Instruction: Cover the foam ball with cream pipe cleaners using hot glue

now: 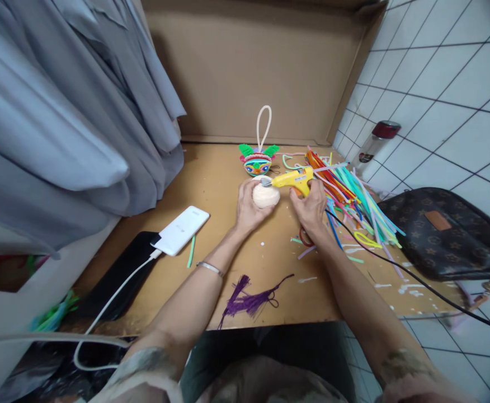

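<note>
My left hand (248, 209) is wrapped round a cream-coloured ball (265, 196) above the middle of the table. My right hand (311, 206) grips a yellow glue gun (293, 178) by its handle, with the nozzle pointing left at the top of the ball. Just behind the ball sits a colourful ornament (257, 162) with green ears and a white loop standing up. Purple tassels (249, 302) lie near the table's front edge, between my forearms.
Many coloured pipe cleaners (354, 196) are heaped at the right, beside a brown bag (450, 232) and a bottle (375, 146). A white power bank (182, 229) with a cable lies left. A black cord (387, 260) crosses the right side. Grey cloth (72, 112) hangs at the left.
</note>
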`<move>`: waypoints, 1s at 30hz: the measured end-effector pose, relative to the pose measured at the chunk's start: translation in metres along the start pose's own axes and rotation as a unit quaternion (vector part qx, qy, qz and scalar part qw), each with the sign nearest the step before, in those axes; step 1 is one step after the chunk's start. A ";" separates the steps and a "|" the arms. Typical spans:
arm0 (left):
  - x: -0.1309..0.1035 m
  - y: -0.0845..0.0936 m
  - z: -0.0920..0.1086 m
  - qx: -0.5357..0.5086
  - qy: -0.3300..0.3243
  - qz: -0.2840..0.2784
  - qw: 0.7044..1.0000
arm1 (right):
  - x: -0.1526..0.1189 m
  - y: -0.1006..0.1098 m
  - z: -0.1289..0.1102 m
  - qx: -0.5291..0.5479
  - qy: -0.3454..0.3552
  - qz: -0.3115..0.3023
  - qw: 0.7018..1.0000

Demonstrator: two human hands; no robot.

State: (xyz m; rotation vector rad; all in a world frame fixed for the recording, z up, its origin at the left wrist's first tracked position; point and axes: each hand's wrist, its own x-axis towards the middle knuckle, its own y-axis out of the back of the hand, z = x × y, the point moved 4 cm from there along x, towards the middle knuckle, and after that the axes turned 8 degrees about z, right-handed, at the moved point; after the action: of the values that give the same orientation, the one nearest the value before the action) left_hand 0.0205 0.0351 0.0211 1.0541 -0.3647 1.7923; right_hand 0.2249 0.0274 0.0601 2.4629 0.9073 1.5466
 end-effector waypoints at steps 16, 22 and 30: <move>0.000 -0.001 -0.002 0.005 0.001 -0.011 1.000 | -0.001 0.003 -0.006 -0.008 0.017 -0.034 0.999; 0.001 -0.001 -0.002 0.013 0.003 -0.011 1.000 | 0.001 0.007 -0.011 0.000 0.037 -0.042 0.998; 0.001 -0.001 0.000 0.006 -0.005 -0.012 1.000 | 0.004 0.015 -0.018 -0.032 0.047 -0.055 0.997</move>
State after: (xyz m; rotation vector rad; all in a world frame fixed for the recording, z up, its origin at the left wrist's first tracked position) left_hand 0.0207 0.0359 0.0213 1.0725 -0.3453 1.7698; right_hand 0.2172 0.0129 0.0778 2.2734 0.9735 1.6387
